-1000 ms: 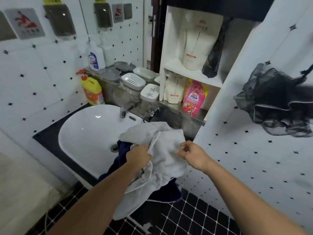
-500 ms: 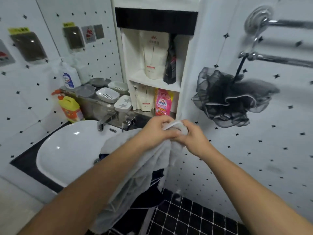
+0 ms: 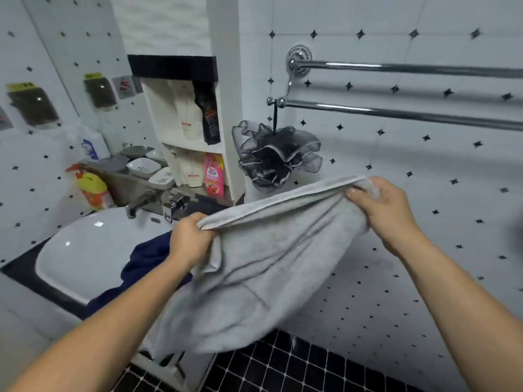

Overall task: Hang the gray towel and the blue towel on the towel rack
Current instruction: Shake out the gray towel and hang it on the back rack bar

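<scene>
The gray towel is stretched between my two hands, its top hem taut and the rest sagging below. My left hand grips its left corner over the sink's edge. My right hand grips the right corner, higher and near the wall. The blue towel lies crumpled on the right rim of the sink, partly hidden by my left forearm. The chrome towel rack has two bars on the tiled wall above my right hand, both bare of towels.
A black mesh bath sponge hangs from the rack's lower bar at its left end. The white sink with faucet is at left. A recessed shelf holds bottles and pouches. Soap dishes and a yellow bottle stand behind the sink.
My hands have drawn apart, spreading the gray towel from a bunch into a wide span. The view has swung right and up, bringing the rack's two bars fully into sight.
</scene>
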